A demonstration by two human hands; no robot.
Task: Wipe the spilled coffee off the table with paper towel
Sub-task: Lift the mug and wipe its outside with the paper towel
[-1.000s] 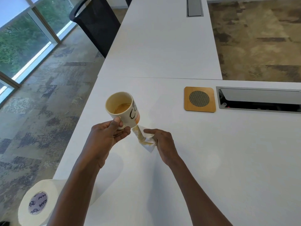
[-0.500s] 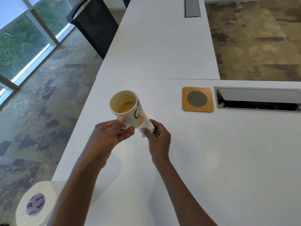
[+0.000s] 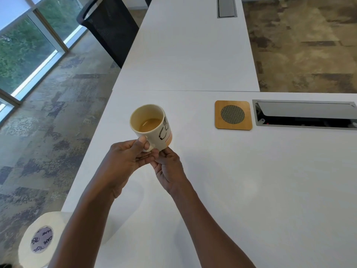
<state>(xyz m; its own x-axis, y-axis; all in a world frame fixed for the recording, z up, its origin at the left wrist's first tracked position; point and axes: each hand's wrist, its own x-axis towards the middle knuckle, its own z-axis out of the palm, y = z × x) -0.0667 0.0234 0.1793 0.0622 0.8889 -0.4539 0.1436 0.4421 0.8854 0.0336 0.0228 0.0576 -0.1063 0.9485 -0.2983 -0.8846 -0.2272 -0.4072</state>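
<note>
My left hand [image 3: 123, 161] grips a cream mug [image 3: 152, 124] by its handle and holds it, tilted, above the white table [image 3: 251, 190]. There is light brown coffee inside the mug. My right hand [image 3: 170, 169] is pressed up against the mug's base with its fingers curled. The piece of paper towel it held a moment ago is hidden between those fingers and the mug. I see no coffee stain on the table surface around my hands.
A roll of paper towel [image 3: 38, 242] stands at the table's near left corner. A wooden coaster [image 3: 233, 115] and an open cable tray [image 3: 305, 115] lie to the right of the mug. A black mesh chair [image 3: 108, 26] stands at the far left edge.
My right hand lifted the stained paper towel from the table up to the mug's base and slid under it. The mug moved slightly right, and the towel went out of sight.
</note>
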